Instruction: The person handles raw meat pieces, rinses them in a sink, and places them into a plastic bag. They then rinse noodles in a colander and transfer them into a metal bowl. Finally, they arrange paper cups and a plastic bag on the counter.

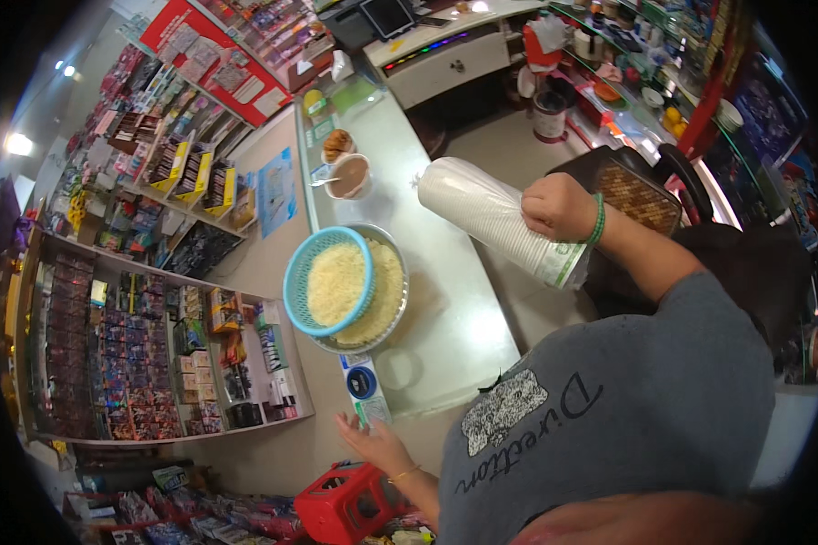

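My right hand (559,208), with a green bead bracelet at the wrist, grips the clear plastic wrap around a long stack of white disposable bowls or cups (477,197). The stack hangs slanted beside the glass-topped counter (443,293). Palm up and fingers spread, my left hand (375,443) holds nothing near the counter's lower corner. Beyond it, a turquoise plastic colander (293,293) of pale yellow, grain-like food (337,286) rests tilted in a metal basin (403,306) with more of that food. Farther along stand a bowl of brown liquid (350,177) with a spoon and some browned food (337,143).
A round blue item (361,383) lies by the basin. Below my left hand is a red plastic stool (347,504). A dark chair with a woven back (634,194) stands behind my right arm. Stocked shelves (136,340) line the left; a white drawer desk (450,68) stands at the far end.
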### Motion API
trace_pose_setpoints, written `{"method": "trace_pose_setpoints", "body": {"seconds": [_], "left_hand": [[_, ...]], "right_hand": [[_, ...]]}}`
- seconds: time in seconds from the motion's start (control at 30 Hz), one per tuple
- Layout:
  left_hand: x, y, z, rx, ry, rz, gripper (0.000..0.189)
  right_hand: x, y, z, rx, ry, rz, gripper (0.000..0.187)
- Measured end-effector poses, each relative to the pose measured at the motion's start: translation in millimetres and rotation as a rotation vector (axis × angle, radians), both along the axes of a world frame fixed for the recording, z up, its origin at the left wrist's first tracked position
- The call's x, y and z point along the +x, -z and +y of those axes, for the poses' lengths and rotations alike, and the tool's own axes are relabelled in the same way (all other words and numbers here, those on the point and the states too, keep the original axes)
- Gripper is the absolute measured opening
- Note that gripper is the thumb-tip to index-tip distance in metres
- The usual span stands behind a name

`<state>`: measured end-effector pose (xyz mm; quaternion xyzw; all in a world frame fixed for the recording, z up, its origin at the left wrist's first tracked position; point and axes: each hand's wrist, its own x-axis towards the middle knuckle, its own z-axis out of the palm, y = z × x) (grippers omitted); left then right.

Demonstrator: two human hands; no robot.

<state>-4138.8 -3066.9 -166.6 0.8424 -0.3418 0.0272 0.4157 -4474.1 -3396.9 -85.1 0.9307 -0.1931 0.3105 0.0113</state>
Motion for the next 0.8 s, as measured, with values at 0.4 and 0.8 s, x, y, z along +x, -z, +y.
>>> {"method": "trace_pose_setpoints", "body": {"seconds": [0.4, 0.8], "left_hand": [[-43.5, -0.1, -50.1, 0.129, -0.152, 0.087, 0.059], [-126.6, -62.1, -291.4, 0.244, -0.407, -0.060, 0.040]], "right_hand": [[159.1, 66.9, -175.8, 0.065, -0.637, 0.192, 0.017], [219.2, 106.7, -290.6, 0.220, -1.332, 0.042, 0.016]]}}
